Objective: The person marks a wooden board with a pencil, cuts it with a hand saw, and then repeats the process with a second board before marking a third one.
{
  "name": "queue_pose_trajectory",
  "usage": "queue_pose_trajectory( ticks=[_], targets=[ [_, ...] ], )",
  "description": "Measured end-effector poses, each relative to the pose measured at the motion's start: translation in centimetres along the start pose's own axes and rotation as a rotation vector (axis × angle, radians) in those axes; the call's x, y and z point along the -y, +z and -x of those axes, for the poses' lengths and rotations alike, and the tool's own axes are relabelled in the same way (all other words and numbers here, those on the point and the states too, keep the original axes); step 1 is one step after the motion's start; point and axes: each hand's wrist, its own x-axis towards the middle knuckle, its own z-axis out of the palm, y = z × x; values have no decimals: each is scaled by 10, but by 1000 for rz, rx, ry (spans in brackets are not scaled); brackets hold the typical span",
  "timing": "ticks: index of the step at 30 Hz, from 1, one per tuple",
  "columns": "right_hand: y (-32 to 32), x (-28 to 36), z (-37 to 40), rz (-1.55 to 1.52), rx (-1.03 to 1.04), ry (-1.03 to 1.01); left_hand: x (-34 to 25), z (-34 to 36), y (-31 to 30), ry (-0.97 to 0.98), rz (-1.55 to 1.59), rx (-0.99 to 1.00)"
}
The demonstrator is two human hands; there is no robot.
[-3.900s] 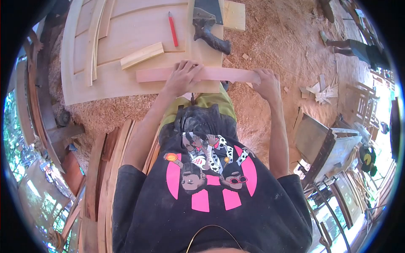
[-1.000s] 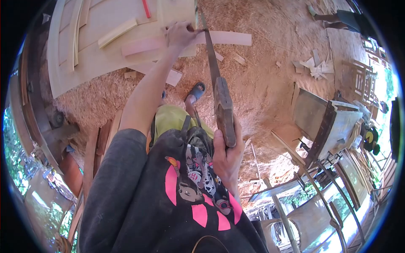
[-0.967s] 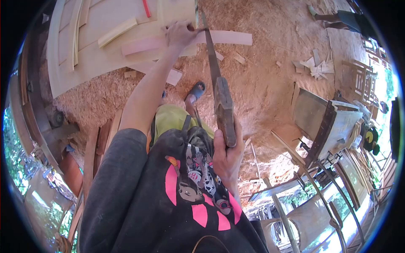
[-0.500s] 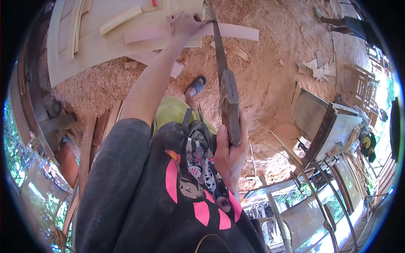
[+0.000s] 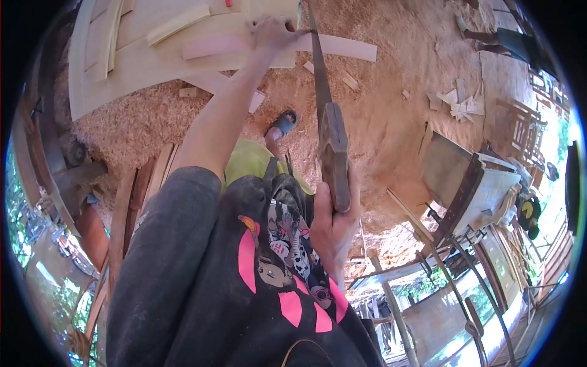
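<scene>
1. Strip (image 5: 342, 46): pale pink wood, lying across the near right part of the panel (image 5: 147, 64). Its right end projects past the panel's edge, over the floor (image 5: 391, 122).
2. Left hand (image 5: 273, 35): set on top of the strip, near the panel's right edge. Fingers bent over the wood, thumb spread towards the saw (image 5: 334, 144). Whether these fingers grip the strip or only press on it cannot be told.
3. Right hand (image 5: 335, 229): fingers clenched round the saw's handle, thumb along the near side. The hand is close in front of the shirt (image 5: 208, 269).
4. Saw: blade pointing away from the person, seen crossing the strip just beside the left thumb, on the overhanging side. Depth of any cut cannot be made out.
5. On the panel: a block (image 5: 177, 24) beyond the strip, slats (image 5: 112, 37) further left, and a red pencil (image 5: 228, 2), partly cropped at the upper border.
6. Floor: wood shavings throughout; one sandal (image 5: 285, 122) worn on a foot below the strip; a heap of offcuts (image 5: 463, 105) well to the right.
7. Surroundings: planks (image 5: 125, 202) at the person's left; another person's leg (image 5: 489, 46) at upper right, well apart from the work.
</scene>
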Motion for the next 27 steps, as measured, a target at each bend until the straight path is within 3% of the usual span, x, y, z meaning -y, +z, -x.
queue_pose_trajectory(
  ticks=[8,12,15,17,21,23,27],
  targets=[
    [-1,6,-4,-58,23,121,3,-4,8,1,-20,-36],
    [0,6,-2,-38,10,73,2,-5,6,10,22,38],
    [-2,16,-2,-110,30,186,-7,6,-6,-29,-55,-23],
    [0,20,-10,-104,43,230,7,-2,23,-19,-8,3],
    [0,17,-9,-100,24,150,6,-1,14,15,10,-44],
    [3,20,-14,-103,56,224,1,3,2,4,7,-19],
    [3,19,-9,-47,0,170,-5,1,-5,-26,-13,50]
  ],
)
